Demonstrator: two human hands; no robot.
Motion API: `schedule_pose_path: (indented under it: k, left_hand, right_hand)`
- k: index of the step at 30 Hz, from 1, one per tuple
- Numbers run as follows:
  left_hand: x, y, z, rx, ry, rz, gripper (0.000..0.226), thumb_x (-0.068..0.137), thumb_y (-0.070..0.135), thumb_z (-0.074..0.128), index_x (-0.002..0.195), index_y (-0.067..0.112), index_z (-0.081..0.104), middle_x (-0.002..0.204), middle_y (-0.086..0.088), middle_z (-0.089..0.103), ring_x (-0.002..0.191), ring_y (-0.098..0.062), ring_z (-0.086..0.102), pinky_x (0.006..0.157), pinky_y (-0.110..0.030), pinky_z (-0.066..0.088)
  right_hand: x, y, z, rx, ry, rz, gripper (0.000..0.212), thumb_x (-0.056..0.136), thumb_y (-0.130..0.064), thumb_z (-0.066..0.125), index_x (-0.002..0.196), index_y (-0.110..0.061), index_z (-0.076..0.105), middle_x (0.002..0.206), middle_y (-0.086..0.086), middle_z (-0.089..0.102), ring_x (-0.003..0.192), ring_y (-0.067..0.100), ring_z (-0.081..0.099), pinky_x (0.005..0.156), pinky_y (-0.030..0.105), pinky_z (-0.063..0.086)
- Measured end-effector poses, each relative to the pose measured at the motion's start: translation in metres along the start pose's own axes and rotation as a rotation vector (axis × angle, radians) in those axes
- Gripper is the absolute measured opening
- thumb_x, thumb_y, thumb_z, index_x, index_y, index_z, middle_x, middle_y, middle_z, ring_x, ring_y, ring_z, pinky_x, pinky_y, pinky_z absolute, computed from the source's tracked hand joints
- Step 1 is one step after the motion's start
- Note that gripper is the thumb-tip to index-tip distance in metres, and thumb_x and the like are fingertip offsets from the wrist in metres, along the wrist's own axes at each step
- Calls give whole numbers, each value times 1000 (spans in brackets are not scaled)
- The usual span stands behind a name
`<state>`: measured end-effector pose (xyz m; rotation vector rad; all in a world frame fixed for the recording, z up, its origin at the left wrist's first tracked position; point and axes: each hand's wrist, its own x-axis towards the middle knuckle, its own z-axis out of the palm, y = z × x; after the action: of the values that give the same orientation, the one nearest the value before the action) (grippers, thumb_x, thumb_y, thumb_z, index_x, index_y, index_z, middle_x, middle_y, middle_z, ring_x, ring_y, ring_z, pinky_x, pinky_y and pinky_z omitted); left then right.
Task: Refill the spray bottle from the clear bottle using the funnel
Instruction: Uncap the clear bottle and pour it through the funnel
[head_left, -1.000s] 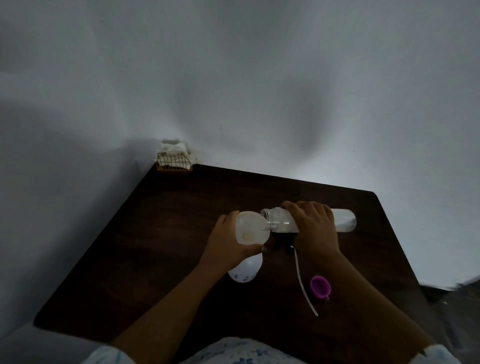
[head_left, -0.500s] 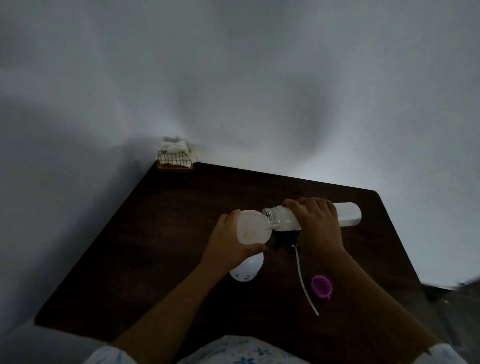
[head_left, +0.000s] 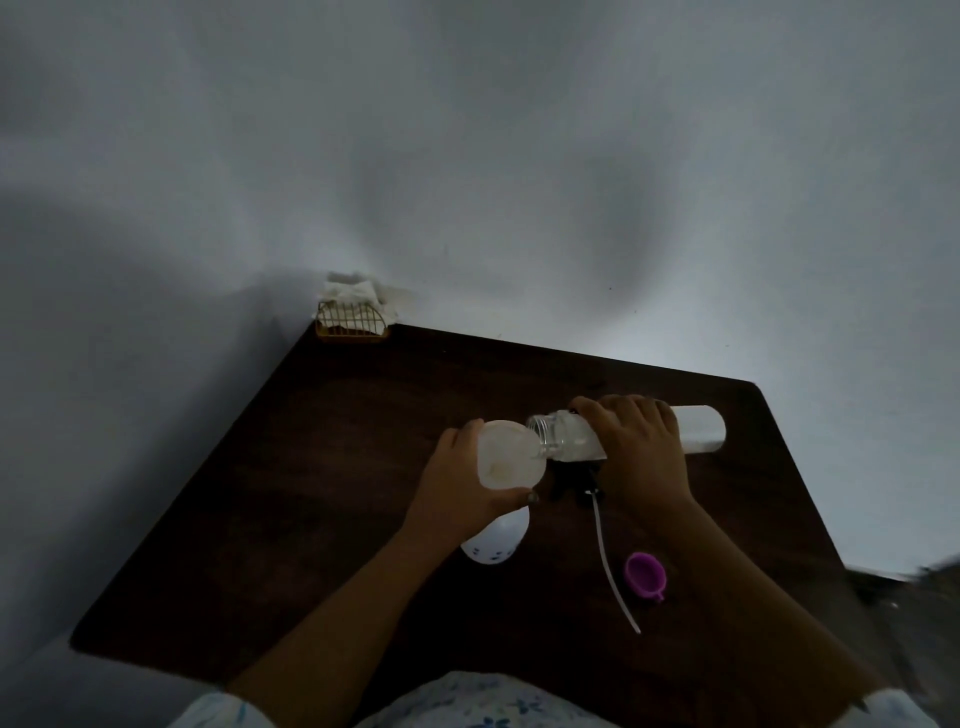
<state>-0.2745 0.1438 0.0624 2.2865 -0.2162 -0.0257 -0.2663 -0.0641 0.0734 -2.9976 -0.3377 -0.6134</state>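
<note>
A white spray bottle (head_left: 493, 540) with small dark marks stands on the dark wooden table (head_left: 322, 467). A translucent white funnel (head_left: 508, 457) sits over its top, and my left hand (head_left: 457, 493) grips the funnel's rim. My right hand (head_left: 641, 447) holds the clear bottle (head_left: 698, 428) almost level, its open threaded mouth at the funnel's right edge. The black spray head (head_left: 574, 480) with its long white dip tube (head_left: 613, 566) lies on the table under the clear bottle. A purple cap (head_left: 645, 574) lies to the tube's right.
A small gold wire basket (head_left: 352, 323) holding white tissue sits at the table's far left corner against the white wall. The table's right edge drops off near a blurred dark area at the right.
My right hand has raised the base end of the clear bottle a little, so the bottle tips further toward the funnel. My left hand and the funnel have stayed put.
</note>
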Motion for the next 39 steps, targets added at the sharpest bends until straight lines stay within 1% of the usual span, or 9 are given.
schedule_pose_path:
  k: [4, 10, 15, 20, 24, 29, 32, 36, 39]
  left_hand:
    - [0, 0, 0, 6, -10, -17, 91, 60, 44, 80, 133, 20, 32, 130, -1, 38, 106, -7, 37, 81, -22, 33]
    - [0, 1, -1, 7, -4, -13, 92, 60, 44, 80, 133, 19, 32, 130, -1, 39, 103, -4, 35, 81, -22, 33]
    - [-1, 0, 0, 5, -4, -10, 90, 58, 47, 80, 131, 22, 34, 126, 0, 41, 109, -12, 44, 81, -23, 36]
    - [-1, 0, -1, 4, -11, -6, 94, 59, 47, 80, 135, 20, 31, 129, -1, 39, 113, -13, 42, 83, -23, 34]
    - [-2, 0, -1, 11, -17, -16, 95, 58, 46, 80, 135, 21, 30, 131, -1, 38, 115, -14, 41, 84, -23, 33]
    - [-2, 0, -1, 6, -22, -12, 94, 57, 46, 80, 134, 21, 31, 128, -1, 39, 109, -11, 41, 82, -24, 35]
    - [-2, 1, -2, 0, -22, -9, 93, 58, 45, 81, 133, 22, 31, 128, 0, 39, 103, -6, 38, 81, -23, 34]
    - [-2, 1, -1, 14, -12, -14, 95, 57, 45, 81, 134, 22, 31, 128, 0, 39, 111, -12, 42, 82, -22, 34]
    - [-2, 1, -1, 11, -19, -12, 95, 57, 45, 81, 134, 21, 31, 129, -1, 40, 112, -12, 42, 83, -22, 34]
  right_hand:
    - [0, -1, 0, 1, -6, 4, 80, 47, -20, 87, 119, -25, 51, 110, 9, 61, 103, 34, 56, 91, 52, 40]
    - [-1, -2, -1, 14, -21, 2, 80, 47, -19, 87, 119, -24, 53, 110, 9, 62, 103, 34, 56, 92, 53, 39]
    - [-1, -1, 0, 11, -2, 1, 82, 44, -18, 88, 118, -23, 53, 108, 11, 63, 101, 36, 57, 90, 54, 41]
    - [-1, -1, -1, 21, -7, 1, 86, 45, -22, 88, 120, -26, 45, 109, 10, 62, 102, 34, 57, 90, 53, 42]
    - [-2, -2, -1, 24, -27, 11, 82, 47, -19, 87, 121, -23, 52, 112, 11, 61, 105, 35, 55, 93, 53, 39]
    - [-1, -2, -3, 14, -20, 5, 81, 46, -19, 87, 119, -23, 53, 108, 10, 62, 101, 34, 57, 91, 53, 41]
    - [-1, -1, -2, 11, -42, 3, 81, 48, -21, 87, 122, -24, 52, 112, 10, 61, 105, 34, 55, 93, 53, 39]
    - [-1, 0, 0, 11, -31, 4, 83, 46, -22, 88, 121, -24, 52, 111, 10, 61, 103, 34, 56, 92, 52, 40]
    - [-1, 0, 0, 14, -16, 4, 82, 45, -20, 88, 120, -22, 53, 110, 11, 62, 102, 35, 56, 91, 53, 40]
